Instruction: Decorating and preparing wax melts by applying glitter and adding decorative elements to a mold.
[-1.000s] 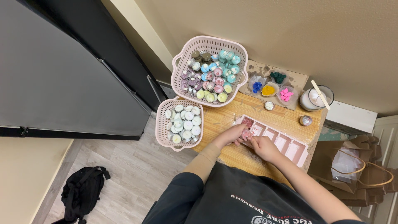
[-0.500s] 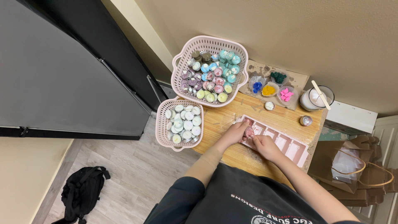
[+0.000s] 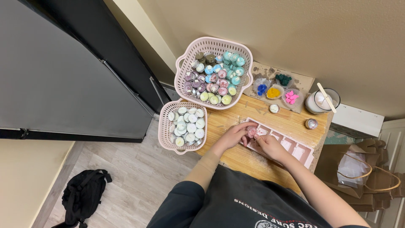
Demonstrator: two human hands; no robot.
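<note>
The table (image 3: 249, 162) is bare, rough-looking wood. Both baskets, the big basket (image 3: 244, 82) and the small basket (image 3: 163, 126), are smooth pink plastic. The pink mold (image 3: 295, 147) looks soft and matt, and the jar (image 3: 318, 101) is shiny glass.

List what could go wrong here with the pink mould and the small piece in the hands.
The small pink piece is pinched between the left hand and right hand over the pink mould; it might crack or drop. The small basket of white tealights overhangs the wooden table edge and could tip if bumped.
</note>
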